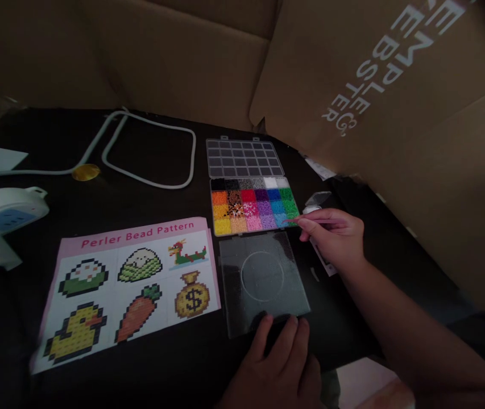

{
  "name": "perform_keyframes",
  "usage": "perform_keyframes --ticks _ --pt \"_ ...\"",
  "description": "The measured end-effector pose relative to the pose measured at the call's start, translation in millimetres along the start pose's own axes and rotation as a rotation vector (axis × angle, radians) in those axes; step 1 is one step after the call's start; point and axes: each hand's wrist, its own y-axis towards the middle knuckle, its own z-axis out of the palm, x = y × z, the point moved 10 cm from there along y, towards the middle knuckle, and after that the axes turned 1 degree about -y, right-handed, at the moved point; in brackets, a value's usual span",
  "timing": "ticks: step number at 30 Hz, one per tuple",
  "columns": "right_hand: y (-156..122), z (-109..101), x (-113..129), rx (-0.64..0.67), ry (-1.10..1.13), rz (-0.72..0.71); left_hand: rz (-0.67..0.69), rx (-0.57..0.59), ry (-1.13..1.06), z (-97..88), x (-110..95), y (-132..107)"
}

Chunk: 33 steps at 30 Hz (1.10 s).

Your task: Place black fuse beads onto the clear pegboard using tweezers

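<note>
My right hand [336, 236] pinches thin pink tweezers [299, 220], whose tip reaches into the green corner of an open bead box [253, 205] filled with many coloured beads. My left hand [278, 358] rests with fingers spread on the near edge of a clear square pegboard [263, 281] that lies just in front of the bead box. The box's clear lid [244, 159] lies folded back behind it. A sheet titled "Perler Bead Pattern" [129, 284] with pixel pictures of a duck, a carrot and a money bag lies left of the pegboard.
A white power strip [5, 213] sits at the left edge, its white cable [148, 150] looping across the black table. A gold disc [85, 172] lies by the cable. Brown cardboard [396, 96] rises behind and to the right. A small white object [316, 200] lies behind my right hand.
</note>
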Motion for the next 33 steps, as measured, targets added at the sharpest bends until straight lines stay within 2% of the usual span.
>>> perform_keyframes --ticks 7,14,18,21,33 --pt "-15 0 15 0.010 0.045 -0.013 -0.002 0.154 -0.100 1.5 -5 0" --pt "-52 30 44 0.303 0.229 -0.099 -0.026 0.255 -0.113 3.4 -7 -1" --pt "-66 50 48 0.477 0.223 -0.084 -0.042 0.274 -0.102 4.3 -7 -1" --pt "-70 58 47 0.551 0.244 -0.076 -0.054 0.272 -0.101 4.2 -7 -1" --pt "-73 63 45 0.601 0.287 -0.074 -0.065 0.267 -0.084 6.1 -5 -3"
